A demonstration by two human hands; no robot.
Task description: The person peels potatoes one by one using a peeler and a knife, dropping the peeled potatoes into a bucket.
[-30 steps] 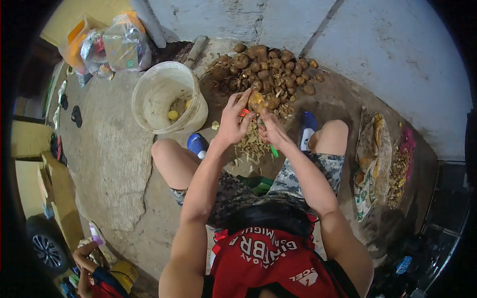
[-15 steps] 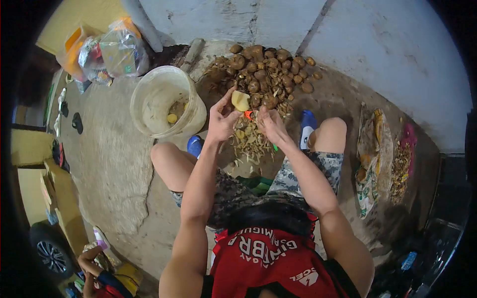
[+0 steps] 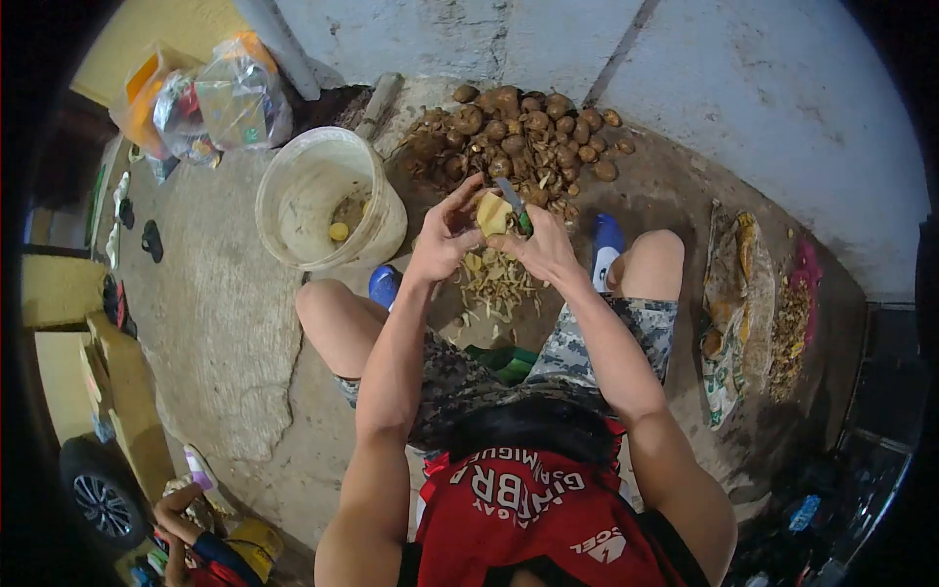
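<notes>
A partly peeled potato (image 3: 492, 214), pale yellow with some brown skin at its side, is gripped in the curled fingers of my left hand (image 3: 443, 238). My right hand (image 3: 544, 241) is closed around the green handle of a small knife (image 3: 510, 193), its grey blade pointing up and away, close beside the potato. The right thumb reaches across to the potato's near side. Below both hands lies a heap of peelings (image 3: 494, 284) on the floor. Beyond them a pile of brown unpeeled potatoes (image 3: 528, 137) rests near the wall.
To the left stands a white bucket (image 3: 279, 220) with a peeled potato (image 3: 338, 232) inside. Filled plastic bags (image 3: 240, 103) sit at the upper left. An opened sack (image 3: 734, 323) lies on the right. Another person's arm (image 3: 176, 514) shows at the lower left, near a wheel (image 3: 102, 494).
My hands have come together around the potato, and it has turned. The right hand has tilted, bringing the grey blade up into view. An orange patch seen between the hands no longer shows.
</notes>
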